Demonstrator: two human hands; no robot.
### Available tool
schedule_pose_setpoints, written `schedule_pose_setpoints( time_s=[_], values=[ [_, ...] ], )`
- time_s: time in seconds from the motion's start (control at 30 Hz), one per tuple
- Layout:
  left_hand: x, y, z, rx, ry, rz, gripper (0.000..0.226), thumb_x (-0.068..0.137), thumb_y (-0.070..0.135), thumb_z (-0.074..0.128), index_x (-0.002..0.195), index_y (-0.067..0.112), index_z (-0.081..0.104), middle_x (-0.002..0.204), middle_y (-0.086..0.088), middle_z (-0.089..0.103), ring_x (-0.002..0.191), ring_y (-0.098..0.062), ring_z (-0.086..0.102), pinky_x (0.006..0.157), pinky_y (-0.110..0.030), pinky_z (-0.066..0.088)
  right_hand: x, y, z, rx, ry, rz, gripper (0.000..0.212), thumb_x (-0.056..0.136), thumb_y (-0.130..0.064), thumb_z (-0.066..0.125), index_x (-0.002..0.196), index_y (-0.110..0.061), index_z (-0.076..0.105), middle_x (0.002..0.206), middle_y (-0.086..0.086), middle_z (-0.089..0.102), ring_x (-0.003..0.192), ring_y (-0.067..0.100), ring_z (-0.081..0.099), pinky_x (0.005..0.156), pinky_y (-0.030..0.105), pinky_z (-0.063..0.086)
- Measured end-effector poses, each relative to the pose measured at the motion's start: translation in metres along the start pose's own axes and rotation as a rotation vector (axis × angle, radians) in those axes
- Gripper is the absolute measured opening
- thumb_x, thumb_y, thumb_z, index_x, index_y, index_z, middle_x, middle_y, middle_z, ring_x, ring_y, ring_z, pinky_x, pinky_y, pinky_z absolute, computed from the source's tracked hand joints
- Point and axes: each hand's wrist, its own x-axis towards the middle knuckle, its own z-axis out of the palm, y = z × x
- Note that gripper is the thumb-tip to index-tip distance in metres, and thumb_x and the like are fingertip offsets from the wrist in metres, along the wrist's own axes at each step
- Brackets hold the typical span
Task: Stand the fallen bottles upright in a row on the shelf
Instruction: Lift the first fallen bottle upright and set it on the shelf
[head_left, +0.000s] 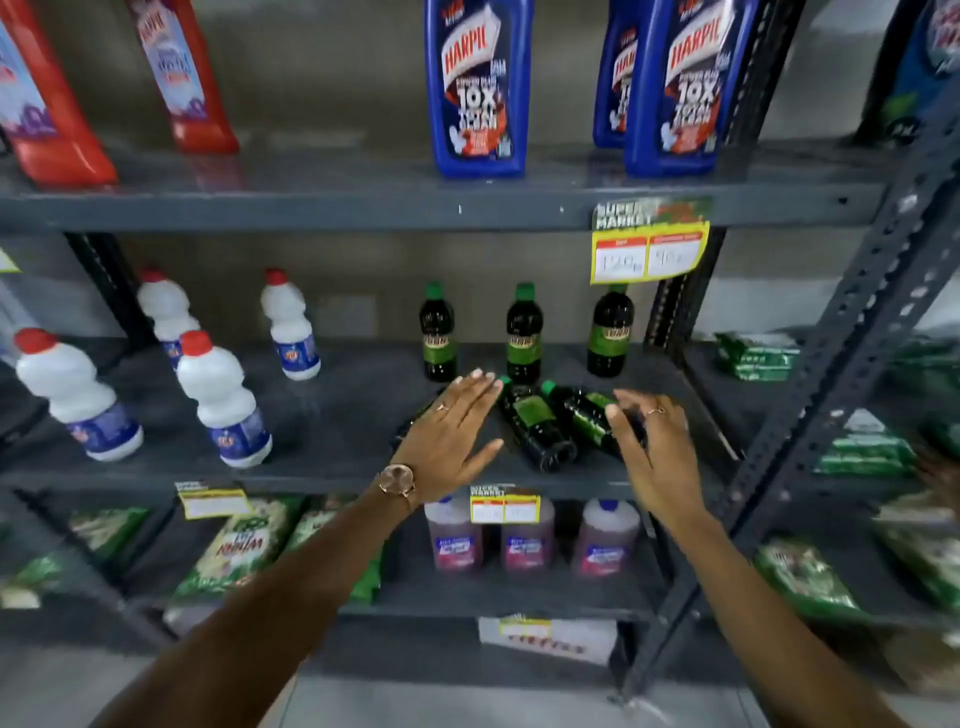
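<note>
On the middle grey shelf (332, 415), three dark bottles with green caps stand upright at the back: one on the left (438, 332), one in the middle (523, 335), one on the right (610, 332). In front of them two like bottles lie on their sides, caps toward the back: one (535, 426) and another (587, 415) to its right. A third dark shape (410, 423) lies mostly hidden under my left hand. My left hand (452, 436), fingers spread, hovers over it. My right hand (652, 452) is open, fingers curled beside the right fallen bottle.
White bottles with red caps (223, 400) stand on the left of the same shelf. Blue (475, 88) and red (187, 78) cleaner bottles stand on the shelf above. Purple bottles (524, 540) and green packets (244, 545) fill the shelf below. A dark upright post (841, 338) rises at right.
</note>
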Motion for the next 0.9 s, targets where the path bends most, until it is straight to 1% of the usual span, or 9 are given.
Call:
schedule_pose_setpoints(
  time_s=[0.1,0.2,0.33,0.47,0.5,0.6,0.67,0.8,0.9],
  values=[
    [-0.009,-0.017,0.034,-0.066,-0.269,-0.246,0.054,0.099,0.035,0.033,0.145,0.009,0.024,0.155,-0.01,0.028,0.144,-0.022,0.021,0.118,-0.035,0.021,0.003,0.03,0.017,-0.103,-0.162,0.248,0.05,0.095,-0.032,0.058,0.136,-0.006,0.049,0.131,0.018,0.049,0.125,0.036,0.042,0.101,0.042,0.035],
    [-0.003,-0.019,0.057,-0.083,-0.447,-0.277,0.055,0.1,0.032,0.029,0.146,0.004,0.018,0.157,-0.012,0.02,0.146,-0.022,0.016,0.118,-0.032,0.014,0.024,0.046,0.025,-0.281,-0.335,0.383,0.069,0.087,-0.034,0.067,0.14,0.0,0.04,0.141,0.024,0.039,0.132,0.04,0.035,0.107,0.045,0.034],
    [0.01,-0.013,0.082,-0.14,-0.505,-0.345,0.057,0.1,0.03,0.029,0.146,0.001,0.012,0.158,-0.015,0.012,0.147,-0.026,0.009,0.121,-0.036,0.011,0.057,0.058,0.033,-0.414,-0.484,0.458,0.085,0.077,-0.035,0.077,0.141,0.002,0.034,0.145,0.023,0.033,0.135,0.039,0.033,0.109,0.046,0.036],
    [0.005,-0.011,0.105,-0.156,-0.504,-0.387,0.059,0.1,0.033,0.023,0.147,0.005,0.002,0.159,-0.012,-0.001,0.147,-0.024,-0.005,0.121,-0.04,-0.005,0.065,0.072,0.041,-0.368,-0.543,0.524,0.07,0.071,-0.028,0.081,0.127,-0.003,0.047,0.126,0.019,0.054,0.114,0.035,0.054,0.095,0.042,0.048],
    [0.004,-0.013,0.109,-0.149,-0.487,-0.391,0.059,0.1,0.035,0.021,0.147,0.007,0.001,0.16,-0.011,-0.002,0.147,-0.023,-0.007,0.119,-0.039,-0.009,0.068,0.074,0.041,-0.376,-0.547,0.529,0.069,0.069,-0.031,0.082,0.124,-0.005,0.049,0.124,0.017,0.057,0.111,0.034,0.057,0.094,0.041,0.048],
    [0.003,-0.016,0.115,-0.128,-0.478,-0.402,0.061,0.099,0.038,0.019,0.147,0.008,-0.004,0.16,-0.009,-0.006,0.146,-0.02,-0.01,0.117,-0.037,-0.012,0.081,0.073,0.041,-0.541,-0.622,0.488,0.078,0.063,-0.053,0.08,0.121,-0.011,0.05,0.12,0.009,0.059,0.114,0.03,0.056,0.101,0.043,0.041],
    [0.004,-0.016,0.116,-0.123,-0.486,-0.405,0.061,0.099,0.038,0.018,0.147,0.008,-0.005,0.159,-0.009,-0.007,0.146,-0.019,-0.011,0.118,-0.037,-0.011,0.092,0.07,0.044,-0.534,-0.653,0.476,0.079,0.06,-0.057,0.08,0.119,-0.013,0.051,0.117,0.008,0.06,0.109,0.029,0.058,0.091,0.039,0.045],
    [0.005,-0.014,0.113,-0.126,-0.511,-0.404,0.061,0.099,0.039,0.018,0.147,0.008,-0.005,0.159,-0.009,-0.009,0.146,-0.019,-0.011,0.12,-0.039,-0.009,0.103,0.064,0.05,-0.392,-0.711,0.504,0.071,0.059,-0.044,0.085,0.113,-0.012,0.051,0.104,0.007,0.062,0.091,0.025,0.06,0.071,0.032,0.049],
    [0.006,-0.015,0.114,-0.123,-0.515,-0.415,0.061,0.099,0.039,0.018,0.147,0.009,-0.006,0.159,-0.008,-0.01,0.146,-0.019,-0.012,0.12,-0.039,-0.009,0.099,0.071,0.055,-0.469,-0.647,0.461,0.067,0.06,-0.039,0.084,0.112,-0.014,0.051,0.089,0.002,0.055,0.081,0.021,0.054,0.054,0.026,0.034]
  ],
)
